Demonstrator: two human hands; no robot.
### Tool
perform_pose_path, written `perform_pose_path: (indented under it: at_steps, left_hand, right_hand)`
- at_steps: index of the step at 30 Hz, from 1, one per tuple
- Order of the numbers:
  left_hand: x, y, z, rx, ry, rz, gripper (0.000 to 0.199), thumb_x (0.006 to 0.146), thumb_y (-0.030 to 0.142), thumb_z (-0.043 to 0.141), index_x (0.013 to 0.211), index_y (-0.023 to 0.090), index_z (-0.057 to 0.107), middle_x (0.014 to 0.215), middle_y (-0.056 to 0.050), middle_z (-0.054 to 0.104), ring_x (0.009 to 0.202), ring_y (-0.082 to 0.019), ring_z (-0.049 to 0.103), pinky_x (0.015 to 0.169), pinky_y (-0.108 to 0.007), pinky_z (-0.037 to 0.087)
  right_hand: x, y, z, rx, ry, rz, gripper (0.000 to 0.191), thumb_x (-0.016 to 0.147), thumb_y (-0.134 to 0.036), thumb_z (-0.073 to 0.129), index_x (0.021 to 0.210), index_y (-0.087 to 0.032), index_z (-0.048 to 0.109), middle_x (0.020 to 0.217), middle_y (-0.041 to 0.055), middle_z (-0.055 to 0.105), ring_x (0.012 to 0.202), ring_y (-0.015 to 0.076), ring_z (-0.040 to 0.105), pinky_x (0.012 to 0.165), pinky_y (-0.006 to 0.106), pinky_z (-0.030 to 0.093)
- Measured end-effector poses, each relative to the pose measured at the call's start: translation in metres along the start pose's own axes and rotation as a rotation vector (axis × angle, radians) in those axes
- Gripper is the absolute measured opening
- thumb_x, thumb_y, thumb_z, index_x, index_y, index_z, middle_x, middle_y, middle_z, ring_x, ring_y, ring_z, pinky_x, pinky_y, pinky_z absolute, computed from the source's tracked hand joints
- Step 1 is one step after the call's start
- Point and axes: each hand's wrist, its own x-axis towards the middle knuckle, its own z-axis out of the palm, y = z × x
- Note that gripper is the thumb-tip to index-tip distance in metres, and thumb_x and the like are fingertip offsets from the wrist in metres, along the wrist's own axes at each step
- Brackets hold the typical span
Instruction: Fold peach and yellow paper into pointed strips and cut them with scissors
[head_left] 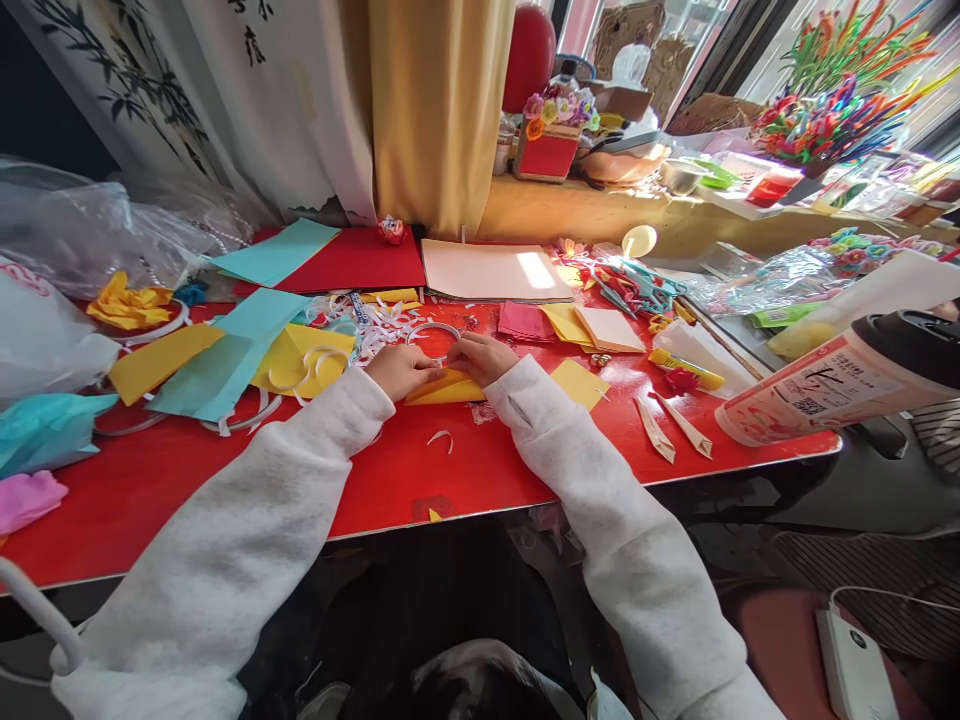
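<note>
My left hand and my right hand meet near the middle of the red table. Both have their fingers closed in a pinch, and what lies between the fingertips is too small to make out. Just behind the fingers is a thin white ring, its near edge close to both hands; whether they touch it I cannot tell. Under the hands lies a folded yellow paper, partly covered by them. Another yellow paper square lies to the right of my right hand.
White paper scraps and blue paper lie left. Behind are stacked pale sheets. To the right are a glue stick, two folded paper pieces and a tilted drink cup near the table edge.
</note>
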Motion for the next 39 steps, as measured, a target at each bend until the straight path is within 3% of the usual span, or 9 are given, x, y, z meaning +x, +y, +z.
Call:
perform_pose_path:
  at_steps: [9,22,30,39]
  left_hand:
    - [-0.0003,0.0006,-0.0001,0.023,0.021,0.001,0.036,0.072,0.044,0.051,0.087,0.018,0.072,0.079,-0.002,0.064,0.074,-0.015,0.054,0.066,-0.023,0.038]
    - [-0.0011,0.0046,-0.0037,0.012,0.077,-0.061,0.028,0.069,0.037,0.056,0.082,0.018,0.073,0.075,-0.002,0.063,0.070,-0.014,0.053,0.062,-0.024,0.037]
    - [0.0008,-0.0008,0.0004,-0.047,0.050,-0.038,0.037,0.073,0.044,0.050,0.087,0.018,0.072,0.083,-0.003,0.066,0.077,-0.016,0.056,0.069,-0.024,0.040]
    - [-0.0006,0.0025,-0.0023,0.008,0.141,-0.063,0.029,0.070,0.041,0.055,0.076,0.018,0.072,0.079,-0.004,0.066,0.073,-0.015,0.057,0.066,-0.024,0.040]
  right_hand:
    - [-0.0003,-0.0027,-0.0015,-0.004,-0.131,0.063,0.015,0.082,-0.016,0.049,0.081,-0.013,0.064,0.079,0.0075,0.060,0.072,0.0125,0.056,0.067,0.022,0.043]
    - [-0.0018,0.0006,0.0000,0.028,-0.119,0.061,0.018,0.082,-0.017,0.050,0.088,-0.012,0.066,0.082,0.0084,0.059,0.073,0.0125,0.056,0.069,0.023,0.044]
    - [-0.0013,0.0032,0.0027,-0.014,-0.064,0.046,0.015,0.080,-0.015,0.050,0.075,-0.014,0.064,0.079,0.0068,0.059,0.070,0.0121,0.055,0.064,0.024,0.045]
    - [-0.0029,0.0021,0.0057,-0.047,-0.129,0.084,0.018,0.083,-0.016,0.049,0.089,-0.014,0.066,0.087,0.0086,0.061,0.079,0.0130,0.058,0.074,0.023,0.045]
